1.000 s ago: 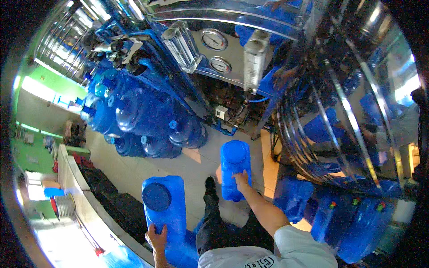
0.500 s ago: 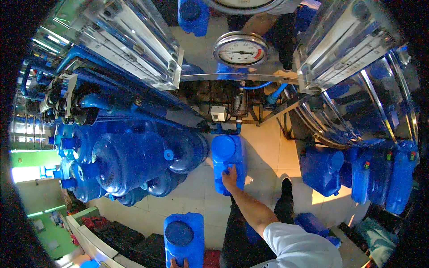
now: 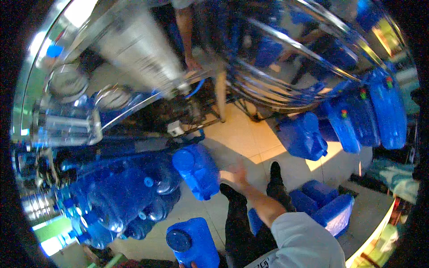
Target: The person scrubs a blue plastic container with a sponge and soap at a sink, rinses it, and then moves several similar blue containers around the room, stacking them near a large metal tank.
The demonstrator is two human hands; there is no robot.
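Observation:
A blue jerrycan (image 3: 203,181) with a round lid stands on the floor ahead of my feet. Just to its right, apart from it, is my right hand (image 3: 237,176); it is blurred, but its fingers look spread and nothing is in them. A second blue jerrycan (image 3: 201,239), with a dark round cap, is close to me at the lower edge. My left hand (image 3: 188,265) is on that one, its fingers curled at the handle and mostly cut off by the picture's edge.
Large blue water bottles (image 3: 116,192) are stacked at left. More blue jerrycans (image 3: 306,136) stand at right below a shiny steel tank (image 3: 277,80). Beside my right leg are several blue containers (image 3: 333,210). A metal frame with a small white box (image 3: 175,129) is ahead.
My right hand has let go of the far jerrycan and moved right of it. The view has turned rightward. My left hand remains on the near jerrycan.

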